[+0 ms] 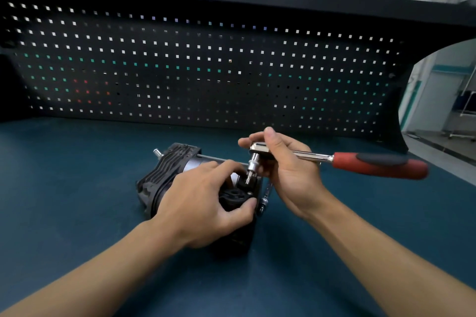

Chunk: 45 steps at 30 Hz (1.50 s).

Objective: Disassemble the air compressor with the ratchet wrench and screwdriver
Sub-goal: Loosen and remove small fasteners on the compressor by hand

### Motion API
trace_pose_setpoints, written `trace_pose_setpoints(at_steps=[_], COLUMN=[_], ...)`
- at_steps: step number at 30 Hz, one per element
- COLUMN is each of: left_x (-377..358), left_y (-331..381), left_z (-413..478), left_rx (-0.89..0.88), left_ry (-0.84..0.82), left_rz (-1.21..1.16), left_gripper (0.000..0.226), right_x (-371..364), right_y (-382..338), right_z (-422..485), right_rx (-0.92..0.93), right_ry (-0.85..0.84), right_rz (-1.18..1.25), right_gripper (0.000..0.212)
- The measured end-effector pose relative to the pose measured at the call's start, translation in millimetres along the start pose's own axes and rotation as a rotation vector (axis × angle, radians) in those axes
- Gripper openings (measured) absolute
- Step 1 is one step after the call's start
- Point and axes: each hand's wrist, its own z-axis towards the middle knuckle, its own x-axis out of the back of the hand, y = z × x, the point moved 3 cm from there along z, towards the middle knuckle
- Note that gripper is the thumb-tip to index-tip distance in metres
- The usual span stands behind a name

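Pinching the ratchet wrench (pixel 319 157) head, handle free toward 3 o'clock, the right hand (pixel 288 170) could let it slip; left hand (pixel 203 201) grips the air compressor (pixel 164 170).

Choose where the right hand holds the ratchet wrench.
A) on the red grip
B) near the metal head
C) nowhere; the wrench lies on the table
B: the right hand wraps the ratchet wrench just behind its metal head, and the red grip sticks out free.

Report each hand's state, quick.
Left hand: grips the air compressor.
Right hand: holds the ratchet wrench at its head, bit pointing down at the compressor.
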Motion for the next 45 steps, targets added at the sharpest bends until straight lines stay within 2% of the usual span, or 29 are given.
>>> trace_pose_setpoints(at_steps=[6, 14, 21, 36, 40, 43, 45], left_x=[-2, -6, -7, -4, -4, -5, -5], left_y=[0, 4, 7, 11, 11, 10, 9], left_z=[-1, 0, 2, 4, 4, 3, 3], left_rx=[-0.009, -0.036, -0.047, -0.125, -0.131, -0.128, -0.112], left_ry=[0.006, 0.046, 0.001, -0.002, 0.001, 0.003, -0.004], left_rz=[-0.036, -0.058, -0.033, -0.022, -0.021, -0.022, -0.024], left_gripper=[0.045, 0.031, 0.042, 0.036, 0.035, 0.035, 0.036], right_x=[6, 3, 4, 10, 7, 2, 0], right_y=[-5, -4, -5, -9, -8, -6, -7], right_z=[2, 2, 2, 5, 2, -1, -2], right_rx=[0.093, 0.103, 0.141, 0.139, 0.077, -0.006, -0.050], right_ry=[-0.079, -0.115, -0.126, -0.255, -0.275, -0.242, -0.236], right_rz=[-0.228, -0.226, -0.264, -0.345, -0.233, -0.073, 0.000], right_gripper=[0.043, 0.046, 0.043, 0.035, 0.031, 0.017, 0.020])
